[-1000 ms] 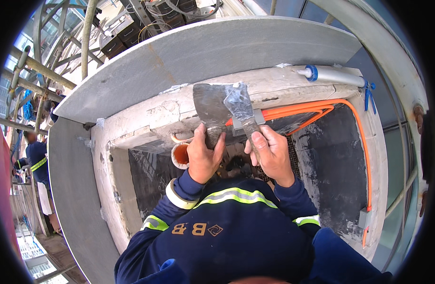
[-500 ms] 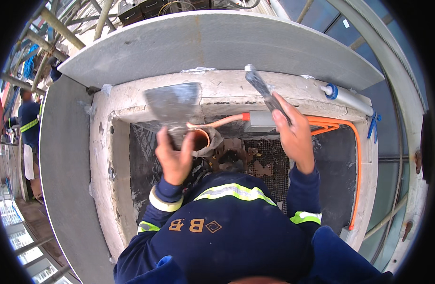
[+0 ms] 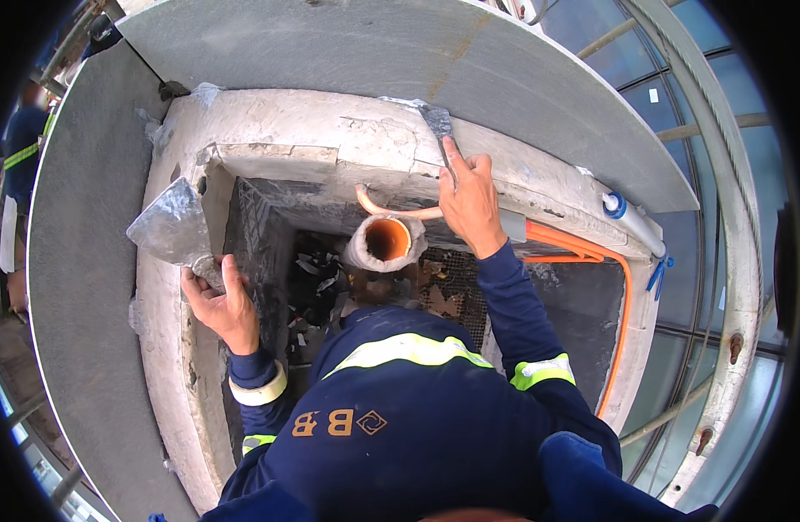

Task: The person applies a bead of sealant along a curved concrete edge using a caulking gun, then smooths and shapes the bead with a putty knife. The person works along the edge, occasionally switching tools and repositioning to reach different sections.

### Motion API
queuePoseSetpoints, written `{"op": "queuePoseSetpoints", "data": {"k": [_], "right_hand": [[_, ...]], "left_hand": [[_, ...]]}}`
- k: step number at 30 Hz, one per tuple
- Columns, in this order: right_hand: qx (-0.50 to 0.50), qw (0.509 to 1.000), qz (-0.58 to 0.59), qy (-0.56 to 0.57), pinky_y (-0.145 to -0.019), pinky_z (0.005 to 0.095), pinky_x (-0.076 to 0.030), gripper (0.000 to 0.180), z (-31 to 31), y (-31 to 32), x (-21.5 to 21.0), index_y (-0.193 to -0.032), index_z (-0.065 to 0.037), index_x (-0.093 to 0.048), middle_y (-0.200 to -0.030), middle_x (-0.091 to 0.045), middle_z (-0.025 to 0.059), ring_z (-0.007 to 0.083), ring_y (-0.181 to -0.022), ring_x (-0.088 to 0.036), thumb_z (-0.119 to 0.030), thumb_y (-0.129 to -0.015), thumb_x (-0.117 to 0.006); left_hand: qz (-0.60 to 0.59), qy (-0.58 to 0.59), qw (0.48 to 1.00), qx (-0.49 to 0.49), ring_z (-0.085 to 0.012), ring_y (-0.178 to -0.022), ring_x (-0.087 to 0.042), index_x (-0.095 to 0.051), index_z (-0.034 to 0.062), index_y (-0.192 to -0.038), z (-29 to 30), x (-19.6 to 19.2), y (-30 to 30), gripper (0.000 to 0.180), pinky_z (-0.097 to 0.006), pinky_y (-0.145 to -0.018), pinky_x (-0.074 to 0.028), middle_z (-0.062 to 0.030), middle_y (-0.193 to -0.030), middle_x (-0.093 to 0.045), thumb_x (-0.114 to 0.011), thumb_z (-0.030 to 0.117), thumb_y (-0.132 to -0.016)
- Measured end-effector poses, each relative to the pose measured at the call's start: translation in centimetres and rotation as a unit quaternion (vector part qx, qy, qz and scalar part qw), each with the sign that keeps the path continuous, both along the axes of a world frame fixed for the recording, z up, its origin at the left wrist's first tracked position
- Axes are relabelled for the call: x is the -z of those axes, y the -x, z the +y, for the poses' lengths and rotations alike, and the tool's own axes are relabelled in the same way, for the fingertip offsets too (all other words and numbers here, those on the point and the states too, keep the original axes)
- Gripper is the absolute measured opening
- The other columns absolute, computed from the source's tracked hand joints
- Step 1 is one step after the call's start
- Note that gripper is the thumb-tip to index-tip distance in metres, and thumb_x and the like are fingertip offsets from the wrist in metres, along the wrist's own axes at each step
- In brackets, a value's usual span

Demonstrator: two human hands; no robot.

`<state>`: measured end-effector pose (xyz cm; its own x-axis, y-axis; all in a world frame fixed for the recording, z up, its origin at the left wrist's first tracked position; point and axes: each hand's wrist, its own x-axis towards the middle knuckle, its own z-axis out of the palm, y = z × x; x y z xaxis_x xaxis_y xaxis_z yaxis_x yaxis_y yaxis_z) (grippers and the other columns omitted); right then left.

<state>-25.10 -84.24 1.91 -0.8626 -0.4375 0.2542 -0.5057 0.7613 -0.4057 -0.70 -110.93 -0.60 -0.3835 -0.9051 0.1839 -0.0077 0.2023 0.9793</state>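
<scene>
My left hand [image 3: 228, 306] is closed round the handle of a broad scraper [image 3: 172, 224]. Its wide, smeared grey blade points up and left over the left side of a pale masonry ledge [image 3: 287, 122]. In my right hand [image 3: 474, 207] is a narrow putty knife [image 3: 436, 122], the index finger stretched along it. Its blade tip lies at the joint between the ledge and the far grey panel [image 3: 356, 52], beside a pale smear of paste; whether it presses on the panel I cannot tell.
An orange pipe [image 3: 388, 239] in a grey wrapping stands in the recess before me. Orange conduits [image 3: 624, 291] run along the right. A white sealant tube [image 3: 639, 228] lies on the right ledge. Another grey panel [image 3: 78, 261] borders the left; a person [image 3: 26, 139] is beyond it.
My left hand has moved left and slightly down with the broad scraper. My right hand has moved left and upward, bringing the putty knife to the far joint. The view has shifted.
</scene>
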Motion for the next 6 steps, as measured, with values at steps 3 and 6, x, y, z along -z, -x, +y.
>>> {"op": "queuePoseSetpoints", "data": {"k": [3,6], "right_hand": [[0.005,1.000,-0.005,-0.012,-0.079,0.0467,-0.056,0.053,-0.5,0.1,0.3,-0.148,-0.009,-0.056,-0.107,-0.051,0.0234,0.0391,-0.083,-0.064,-0.019,-0.097,-0.061],[0.008,1.000,0.002,-0.022,-0.079,0.0467,-0.056,0.053,-1.2,0.4,0.8,-0.149,-0.010,-0.056,-0.109,-0.050,0.0244,0.0392,-0.084,-0.064,-0.020,-0.097,-0.061]], "left_hand": [[-0.028,-0.004,0.999,0.028,-0.0102,-0.066,-0.059,-0.046,-0.0042,-0.134,-0.6,0.9,-0.3,0.046,-0.024,-0.055,-0.049,-0.0096,-0.099,-0.066,-0.072,0.002,-0.096],[-0.023,-0.027,0.997,0.062,-0.0114,-0.066,-0.059,-0.045,-0.0023,-0.137,-1.2,1.8,0.0,0.049,-0.025,-0.058,-0.051,-0.0120,-0.103,-0.066,-0.073,0.003,-0.096]]}}
